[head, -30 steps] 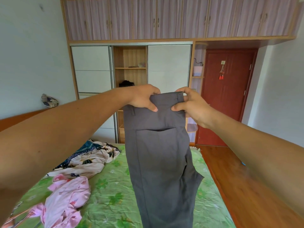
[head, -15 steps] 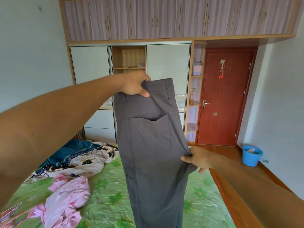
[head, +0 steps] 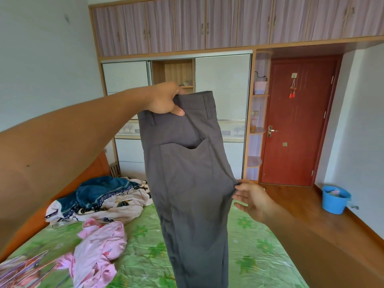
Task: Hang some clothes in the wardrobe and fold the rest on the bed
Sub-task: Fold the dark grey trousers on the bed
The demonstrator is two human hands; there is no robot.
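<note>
Head view, and down in the lower left corner of the frame we have a tangle of hangers (head: 22,271) on the green bed (head: 259,256), with a pink garment (head: 99,242) crumpled just beside them. Up a little, and here's the news: the right hand (head: 252,197), which a second ago shared the waistband with the other, has dropped to the right of centre and now nips the outer edge of the grey trousers (head: 191,183) at the seat between thumb and forefinger, the remaining fingers loosely spread. The trousers hang in mid-air over the bed, centre frame, legs trailing out of the bottom edge. Higher up, the left hand (head: 164,99) alone carries the weight, fingers curled over the waistband and thumb pressed on its front. We'd judge this is a straightening move, pulling the seat out flat so the legs line up, before either a fold on the bed or a drape over a hanger; which one, we can't say. Beyond, a patterned pile (head: 108,196) waits at the head of the bed, and the wardrobe (head: 222,86) stands part-open at the far wall.
</note>
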